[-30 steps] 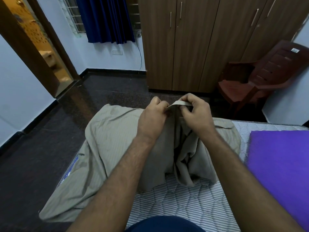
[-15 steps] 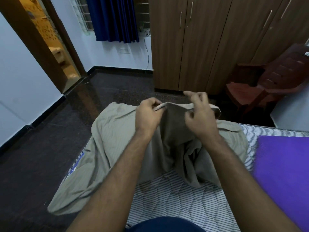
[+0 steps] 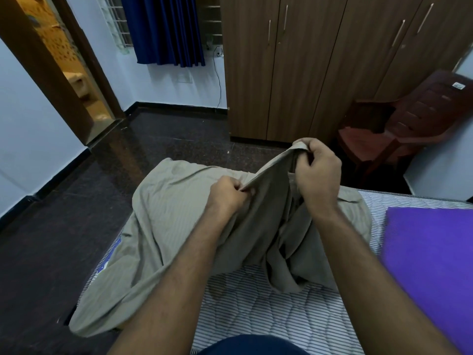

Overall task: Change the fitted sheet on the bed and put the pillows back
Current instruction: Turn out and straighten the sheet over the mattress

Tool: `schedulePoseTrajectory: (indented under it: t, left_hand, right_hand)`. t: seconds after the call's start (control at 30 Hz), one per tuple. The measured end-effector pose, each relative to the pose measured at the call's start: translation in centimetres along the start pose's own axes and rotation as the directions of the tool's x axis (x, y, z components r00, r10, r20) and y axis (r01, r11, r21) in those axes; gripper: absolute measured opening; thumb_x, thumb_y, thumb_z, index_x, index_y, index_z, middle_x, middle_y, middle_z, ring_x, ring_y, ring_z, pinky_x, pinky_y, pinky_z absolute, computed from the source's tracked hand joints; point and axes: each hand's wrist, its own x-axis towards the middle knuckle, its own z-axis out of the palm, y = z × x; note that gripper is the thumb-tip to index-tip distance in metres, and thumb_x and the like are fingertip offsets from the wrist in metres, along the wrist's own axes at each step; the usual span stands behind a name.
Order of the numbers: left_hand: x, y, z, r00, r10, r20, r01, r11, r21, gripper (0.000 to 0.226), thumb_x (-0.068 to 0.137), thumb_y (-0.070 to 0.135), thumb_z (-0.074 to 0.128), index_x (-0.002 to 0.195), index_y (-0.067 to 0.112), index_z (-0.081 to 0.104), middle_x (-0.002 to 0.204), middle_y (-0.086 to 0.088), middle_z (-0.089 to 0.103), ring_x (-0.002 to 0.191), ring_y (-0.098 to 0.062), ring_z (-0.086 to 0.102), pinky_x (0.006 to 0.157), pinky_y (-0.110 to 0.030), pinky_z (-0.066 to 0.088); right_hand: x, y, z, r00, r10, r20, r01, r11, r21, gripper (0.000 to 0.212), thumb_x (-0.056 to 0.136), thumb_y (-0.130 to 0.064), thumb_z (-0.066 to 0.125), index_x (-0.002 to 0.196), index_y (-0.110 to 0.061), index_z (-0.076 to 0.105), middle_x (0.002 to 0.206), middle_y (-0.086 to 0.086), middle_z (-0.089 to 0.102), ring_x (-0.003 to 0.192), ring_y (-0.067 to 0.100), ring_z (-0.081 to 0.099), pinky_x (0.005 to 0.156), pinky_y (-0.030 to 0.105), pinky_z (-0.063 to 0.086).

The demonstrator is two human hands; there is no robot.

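Both hands grip the crumpled beige striped fitted sheet [image 3: 184, 226] mid-frame: left hand [image 3: 227, 194] pinching its hem, right hand [image 3: 316, 172] lifting it. Most drapes over the striped quilted mattress [image 3: 268, 313] at lower left; that weight could drag it floorward.

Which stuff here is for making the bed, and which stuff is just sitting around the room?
For the job:
- beige sheet, its edge pinched by the left hand and right hand
- striped mattress
- purple thing on the bed, maybe a pillow

Just there:
- brown chair
- wooden wardrobe
- blue curtain
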Motion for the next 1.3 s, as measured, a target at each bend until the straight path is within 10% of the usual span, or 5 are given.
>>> schedulePoseTrajectory:
  t: [0.2,0.67,0.87,1.07,1.3]
  left_hand:
    - [-0.6,2.6,-1.8,0.900,0.347,-0.263,-0.391,0.909,-0.141,0.011,0.083,0.016,0.074,0.080,0.027,0.075,0.067,0.016,0.067,0.063,0.006,0.059,0.059,-0.010,0.042]
    - [0.2,-3.6,2.0,0.970,0.040,-0.240,-0.007,0.990,0.138,0.019,0.089,0.010,0.052,0.090,0.017,0.070,0.090,-0.009,0.071,0.090,-0.031,0.067,0.074,-0.035,0.049]
    - [0.6,-1.4,-0.1,0.800,0.347,-0.490,-0.351,0.932,0.086,0.033,0.098,0.000,0.046,0.118,0.009,0.071,0.109,-0.008,0.056,0.095,-0.018,0.059,0.085,-0.029,0.051]
    - [-0.1,0.9,0.8,0.762,0.460,-0.456,-0.513,0.858,0.010,0.041,0.099,-0.004,0.046,0.135,0.005,0.063,0.110,-0.006,0.049,0.097,-0.012,0.053,0.092,-0.015,0.045]
    - [0.0,0.9,0.1,0.741,0.530,-0.412,-0.562,0.826,0.051,0.058,0.099,0.028,0.029,0.154,0.016,0.043,0.120,-0.007,0.037,0.106,-0.014,0.048,0.092,-0.018,0.046]
  right_hand:
    - [-2.2,0.5,0.9,0.837,-0.166,0.521,0.299,0.937,-0.182,0.067,0.087,-0.013,0.058,0.147,-0.039,0.041,0.134,-0.011,0.046,0.108,0.021,0.060,0.082,0.043,0.053]
    - [1.7,0.0,-0.7,0.972,0.190,-0.136,-0.137,0.934,0.329,0.017,0.096,-0.015,0.053,0.092,-0.017,0.069,0.082,-0.013,0.066,0.078,-0.003,0.061,0.077,0.026,0.053]
    - [-1.2,1.2,0.1,0.968,0.054,0.245,0.068,0.882,-0.466,0.063,0.091,-0.008,0.060,0.148,-0.022,0.036,0.133,0.010,0.037,0.083,0.029,0.059,0.070,0.036,0.047]
    - [-3.8,-0.5,2.6,0.759,-0.119,0.640,0.311,0.930,-0.195,0.061,0.093,-0.018,0.060,0.147,-0.033,0.037,0.131,-0.003,0.044,0.107,0.023,0.059,0.084,0.049,0.054]
    - [-4.9,-0.3,2.5,0.835,-0.163,0.525,0.166,0.985,0.043,0.047,0.100,-0.049,0.044,0.142,-0.029,0.048,0.130,-0.008,0.057,0.116,0.008,0.056,0.094,0.041,0.052]
